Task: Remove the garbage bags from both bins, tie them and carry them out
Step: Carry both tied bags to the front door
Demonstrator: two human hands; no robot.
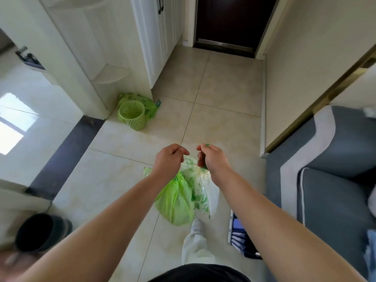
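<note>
Green garbage bags (177,202) hang from both fists — left hand (169,159) and right hand (213,157) close together (knuckles up), arms outstretched, fingers curled round the bag tops.

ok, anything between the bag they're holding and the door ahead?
Nothing on the tiles between the held bag and the dark door. The green bin and a second bag sit left of that path, by the white cabinet. The door itself looks shut.

Bare forearms (114,218), black top (199,273), white trousers (195,247), white shoe (197,224)
</note>
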